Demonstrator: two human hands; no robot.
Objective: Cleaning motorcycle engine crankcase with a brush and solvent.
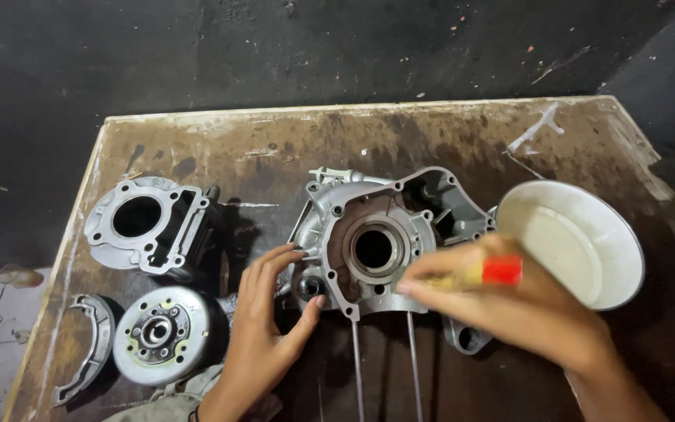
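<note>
Down on the bench (447,133), left hand (263,328) fingers spread against the engine case (369,234), right hand (509,301) fingers pinching a red-tipped tool (487,272), white bowl (580,242) beside.

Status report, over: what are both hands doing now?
Left hand steadies engine case. Right hand grips red-and-yellow tool, blurred, over the case. White bowl close right.

The crankcase (376,234) is silver-grey, rusty brown around its dark central bore. Left of the crankcase, the cylinder block (150,223) and flywheel (162,334) are grey metal. Right of it, the bowl (576,242) is white. The tool handle (494,271) above it is yellow with a red tip.
</note>
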